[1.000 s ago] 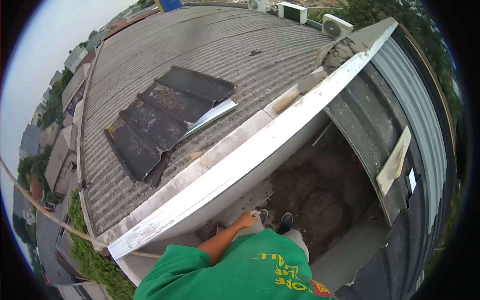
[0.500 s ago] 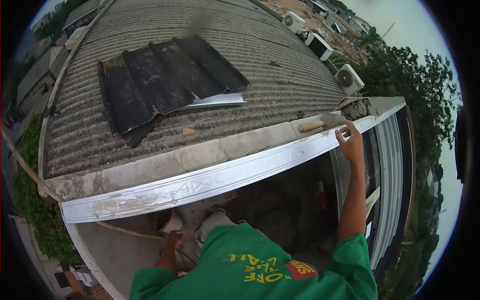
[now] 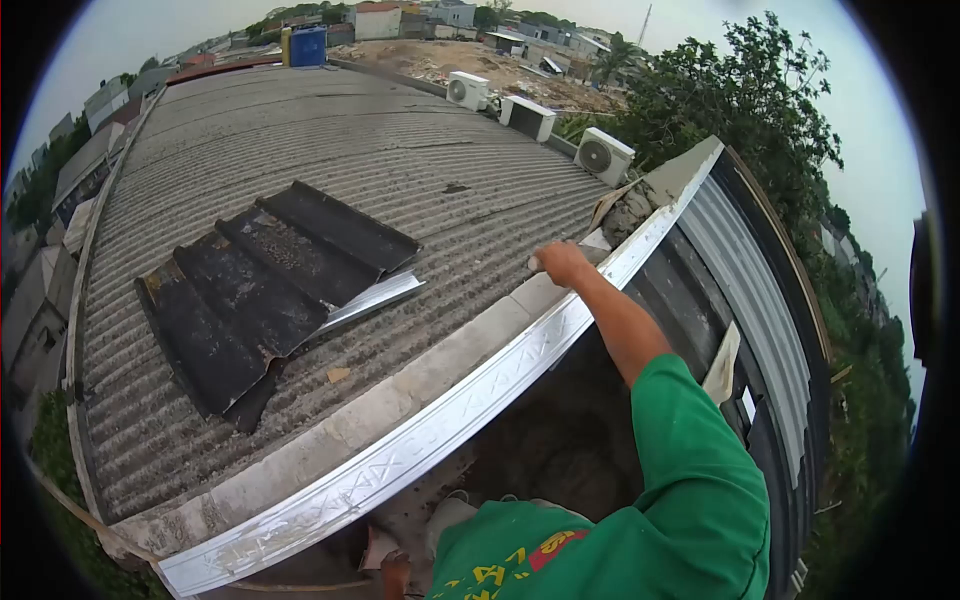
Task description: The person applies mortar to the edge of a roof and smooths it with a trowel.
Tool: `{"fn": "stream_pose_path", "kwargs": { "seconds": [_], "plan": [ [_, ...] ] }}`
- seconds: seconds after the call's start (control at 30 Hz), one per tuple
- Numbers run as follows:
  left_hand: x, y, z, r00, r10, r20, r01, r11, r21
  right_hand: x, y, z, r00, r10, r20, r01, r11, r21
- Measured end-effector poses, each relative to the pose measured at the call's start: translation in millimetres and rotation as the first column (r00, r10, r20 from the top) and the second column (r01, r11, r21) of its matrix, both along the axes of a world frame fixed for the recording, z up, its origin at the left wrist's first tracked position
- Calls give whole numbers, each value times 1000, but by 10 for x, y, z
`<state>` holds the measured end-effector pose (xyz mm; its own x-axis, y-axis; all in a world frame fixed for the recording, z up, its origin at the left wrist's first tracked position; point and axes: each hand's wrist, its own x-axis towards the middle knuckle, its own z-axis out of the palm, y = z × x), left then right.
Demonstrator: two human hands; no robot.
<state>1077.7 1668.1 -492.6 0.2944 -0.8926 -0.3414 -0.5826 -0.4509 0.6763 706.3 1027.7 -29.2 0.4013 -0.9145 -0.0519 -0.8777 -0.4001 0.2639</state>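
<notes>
My right hand (image 3: 563,263) is closed around the wooden handle of a trowel, over the top of the block wall (image 3: 385,395). The trowel's blade (image 3: 597,243) points toward a heap of grey mortar (image 3: 630,212) at the wall's far right end. Below my forearm runs a long silver metal strip (image 3: 375,482) with an embossed pattern, fixed along the wall's near face. Low in the view, my left hand (image 3: 396,572) is closed beside a pale, reddish-edged piece (image 3: 378,547). Its fingers are partly hidden, and I cannot make out what they hold.
A dark ribbed sheet (image 3: 270,290) lies on the corrugated roof (image 3: 330,130), with a silver strip (image 3: 372,300) under its edge. Several air-conditioner units (image 3: 604,157) line the far right side. Grey ribbed panels (image 3: 745,290) stand to my right.
My right hand has moved from the metal strip onto the trowel handle and grips it. The view has tilted up and turned, and my left hand sits lower in it.
</notes>
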Motion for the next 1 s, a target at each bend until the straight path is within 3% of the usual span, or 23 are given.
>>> {"fn": "stream_pose_path", "kwargs": {
  "seconds": [0.03, 0.07, 0.13, 0.17, 0.2, 0.27, 0.33, 0.37, 0.4, 0.43, 0.47, 0.5, 0.53, 0.57, 0.6, 0.67, 0.73, 0.77, 0.8, 0.83, 0.87, 0.93, 1.0],
  "plan": [
    [45, -157, -97, 999, -34, 11, 34, 999, -4, -88, 39, 150, 980, 22, 198, 4, 992, -130],
    [67, -316, -166, 966, -256, 32, 253, 965, 66, -188, 146, 300, 923, 66, 379, 36, 966, -257],
    [51, -596, -153, 863, -503, 44, 494, 859, 136, -323, 669, 883, 758, 165, 631, 137, 906, -401],
    [-39, -742, -5, 920, -386, -68, 391, 916, 92, -435, 880, 1015, 601, 315, 734, 160, 853, -497],
    [-140, -929, 290, 948, -261, -184, 277, 958, 68, -482, 1238, 1216, 541, 382, 749, 235, 787, -571],
    [-351, -1421, 1157, 929, -297, -220, 337, 926, 172, -725, 1829, 1291, 217, 401, 890, 377, 806, -456],
    [-466, -1684, 986, 889, -296, -350, 388, 892, 231, -976, 2470, 1107, 224, 424, 877, 509, 717, -476],
    [-520, -1772, 1000, 873, -357, -331, 441, 867, 230, -1094, 2818, 967, 163, 349, 923, 522, 763, -380],
    [-639, -1920, 1095, 853, -417, -315, 494, 840, 225, -1202, 3163, 740, 36, 248, 968, 516, 825, -230],
    [-756, -2041, 1187, 835, -445, -322, 528, 812, 247, -1233, 3539, 572, -68, 16, 998, 522, 852, 22],
    [-832, -2096, 1298, 819, -471, -328, 561, 778, 283, -1205, 3844, 398, 87, -116, 989, 564, 825, 47],
    [-911, -2137, 1293, 825, -457, -332, 555, 764, 329, -1218, 4159, 144, 247, -255, 935, 499, 860, 103],
    [-989, -2131, 1282, 835, -438, -335, 543, 755, 368, -1171, 4464, -331, -62, -269, 961, 469, 842, 266],
    [-999, -2083, 1302, 830, -456, -320, 555, 726, 406, -1215, 4838, -896, -154, -328, 932, 417, 834, 362],
    [-1062, -2105, 1306, 799, -521, -301, 601, 688, 405, -1123, 5139, -1339, -451, -339, 826, 423, 734, 532],
    [-1361, -2094, 1327, 760, -588, -277, 647, 639, 417, -1076, 5570, -2158, -356, -612, 706, 700, 326, 635],
    [-1638, -1975, 1560, 836, -549, -10, 522, 789, 324, -1181, 5990, -2938, -540, -673, 506, 507, 220, 833],
    [-1667, -1891, 1495, 846, -533, 27, 501, 811, 302, -1247, 6162, -3293, -598, -682, 420, 426, 173, 888],
    [-1692, -1782, 1384, 859, -509, 61, 475, 835, 277, -1323, 6253, -3611, -681, -581, 444, 425, 179, 887],
    [-1726, -1690, 1295, 796, -591, 130, 545, 793, 272, -1416, 6325, -3955, -752, -475, 457, 424, 182, 887],
    [-1658, -1530, 1294, 722, -664, 194, 602, 742, 295, -1544, 6438, -4310, -772, -485, 411, 389, 152, 909],
    [-1518, -1314, 1217, 690, -694, 207, 604, 709, 364, -1965, 6580, -5090, -379, -818, 433, 682, 70, 728],
    [-1389, -1099, 1157, 652, -728, 210, 618, 671, 410, -2126, 6837, -5657, -405, -844, 352, 681, -22, 732]
  ]
}}
